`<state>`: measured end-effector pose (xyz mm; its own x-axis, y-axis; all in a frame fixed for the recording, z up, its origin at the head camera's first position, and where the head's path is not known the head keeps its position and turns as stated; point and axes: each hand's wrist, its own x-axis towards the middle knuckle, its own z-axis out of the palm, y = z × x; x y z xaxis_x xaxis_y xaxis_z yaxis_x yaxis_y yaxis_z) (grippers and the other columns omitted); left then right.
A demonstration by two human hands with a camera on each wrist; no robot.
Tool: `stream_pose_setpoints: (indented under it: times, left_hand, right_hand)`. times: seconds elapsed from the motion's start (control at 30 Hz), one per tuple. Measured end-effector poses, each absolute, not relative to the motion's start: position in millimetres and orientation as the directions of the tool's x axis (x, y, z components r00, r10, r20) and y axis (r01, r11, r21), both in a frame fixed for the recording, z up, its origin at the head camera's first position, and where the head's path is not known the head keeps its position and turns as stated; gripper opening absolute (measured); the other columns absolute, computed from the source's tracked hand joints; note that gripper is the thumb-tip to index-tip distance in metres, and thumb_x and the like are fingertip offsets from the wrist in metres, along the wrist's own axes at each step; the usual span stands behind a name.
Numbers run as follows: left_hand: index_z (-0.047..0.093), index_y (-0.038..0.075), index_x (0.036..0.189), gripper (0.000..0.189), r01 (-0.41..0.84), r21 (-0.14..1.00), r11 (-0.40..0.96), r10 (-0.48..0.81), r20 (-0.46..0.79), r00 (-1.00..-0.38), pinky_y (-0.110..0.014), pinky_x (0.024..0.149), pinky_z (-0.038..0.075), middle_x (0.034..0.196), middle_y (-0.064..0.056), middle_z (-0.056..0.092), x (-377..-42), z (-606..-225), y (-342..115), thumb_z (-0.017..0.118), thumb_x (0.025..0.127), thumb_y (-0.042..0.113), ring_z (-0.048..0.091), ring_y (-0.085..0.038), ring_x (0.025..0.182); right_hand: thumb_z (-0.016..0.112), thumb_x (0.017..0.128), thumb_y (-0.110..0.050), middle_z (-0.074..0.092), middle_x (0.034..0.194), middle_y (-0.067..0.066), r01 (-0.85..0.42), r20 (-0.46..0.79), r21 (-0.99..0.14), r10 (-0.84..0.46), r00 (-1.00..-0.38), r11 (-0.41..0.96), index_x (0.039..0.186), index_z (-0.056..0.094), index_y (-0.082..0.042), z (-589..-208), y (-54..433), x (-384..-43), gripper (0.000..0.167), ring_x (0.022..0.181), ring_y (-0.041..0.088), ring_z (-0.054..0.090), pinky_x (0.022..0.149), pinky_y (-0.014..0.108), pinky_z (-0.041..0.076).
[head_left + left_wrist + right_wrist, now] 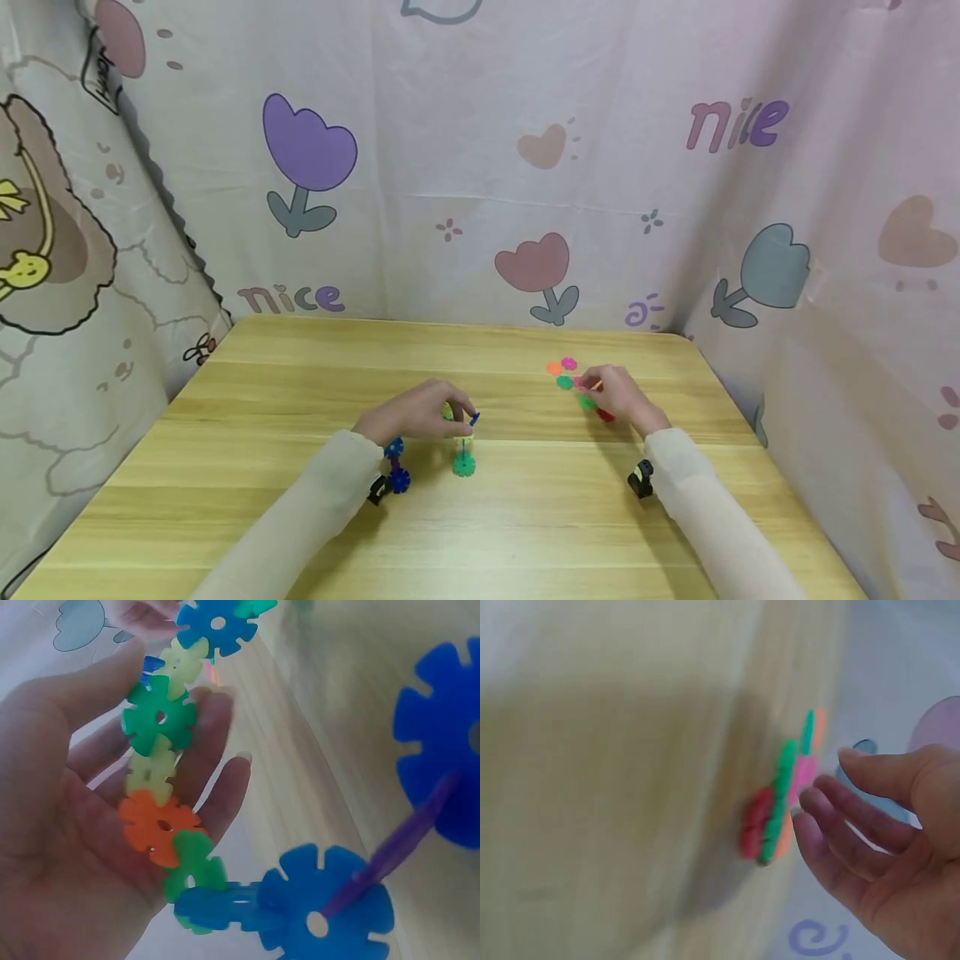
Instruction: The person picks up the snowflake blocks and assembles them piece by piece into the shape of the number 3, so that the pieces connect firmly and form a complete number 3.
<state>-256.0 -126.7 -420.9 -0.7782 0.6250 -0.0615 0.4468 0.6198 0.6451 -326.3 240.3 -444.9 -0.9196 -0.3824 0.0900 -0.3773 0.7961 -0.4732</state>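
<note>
My left hand (pixel 420 412) holds a chain of interlocking snowflake discs between its thumb and fingers. In the left wrist view the chain runs across the palm: a green disc (pixel 150 724), a pale yellow one, an orange disc (pixel 146 825) and a large blue disc (pixel 292 881). A purple disc (pixel 382 859), seen edge-on, joins that to another blue disc (pixel 424 750). A green disc (pixel 464 464) hangs at the chain's other end. My right hand (pixel 618 396) hovers at several loose discs, fingers loosely bent; the right wrist view shows nothing between them.
By my right hand lie loose snowflake discs: an orange disc (pixel 553 367), a pink disc (pixel 569 363), a green disc (pixel 564 382) and a red disc (pixel 606 415), among others. The wooden table (pixel 525 533) meets a printed curtain (pixel 435 150) at its back edge.
</note>
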Motion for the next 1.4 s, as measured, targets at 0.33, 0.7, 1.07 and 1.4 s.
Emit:
stream_pose_setpoints:
  times: [0.33,0.7,1.07,1.4]
  left_hand:
    - [0.073,0.010,0.125,0.030,0.454,0.650,0.610,0.633,-0.054,-0.773,-0.040,0.087,0.057,0.100,0.004,0.076,-255.6,-422.9,-125.1,0.072,0.098,0.025,0.067,-0.014,0.096]
    - [0.073,0.010,0.123,0.029,0.475,0.625,0.620,0.632,-0.040,-0.774,-0.042,0.091,0.058,0.099,0.003,0.074,-255.7,-424.8,-124.7,0.074,0.097,0.024,0.066,-0.013,0.094]
    - [0.074,0.009,0.122,0.030,0.470,0.635,0.613,0.631,-0.035,-0.775,-0.038,0.087,0.058,0.098,0.003,0.075,-256.5,-425.3,-123.2,0.075,0.096,0.024,0.067,-0.012,0.092]
    - [0.074,0.004,0.120,0.029,0.487,0.646,0.588,0.654,-0.024,-0.757,-0.035,0.084,0.059,0.099,0.001,0.077,-260.3,-427.5,-122.6,0.074,0.097,0.022,0.069,-0.014,0.091]
  right_hand:
    - [0.077,0.088,0.000,0.074,0.104,0.017,-0.338,0.035,-0.476,-0.366,-0.930,0.812,0.106,0.074,0.001,-459.4,243.2,-327.5,0.018,0.099,0.031,0.067,0.094,0.052,0.056]
    - [0.065,0.096,0.005,0.073,0.087,0.016,-0.366,0.099,-0.593,-0.386,-0.917,0.717,0.109,0.074,0.006,-445.8,215.1,-317.9,0.016,0.068,0.014,0.061,0.060,0.023,0.053]
    - [0.062,0.097,0.009,0.070,0.085,0.020,-0.469,0.176,-0.721,-0.520,-0.836,0.511,0.112,0.069,0.007,-422.4,165.0,-296.9,0.018,0.069,0.020,0.067,0.065,0.041,0.063]
    - [0.065,0.097,0.004,0.070,0.086,0.017,-0.475,0.163,-0.749,-0.566,-0.808,0.462,0.114,0.068,0.004,-421.6,130.6,-279.2,0.017,0.073,0.024,0.070,0.068,0.033,0.063]
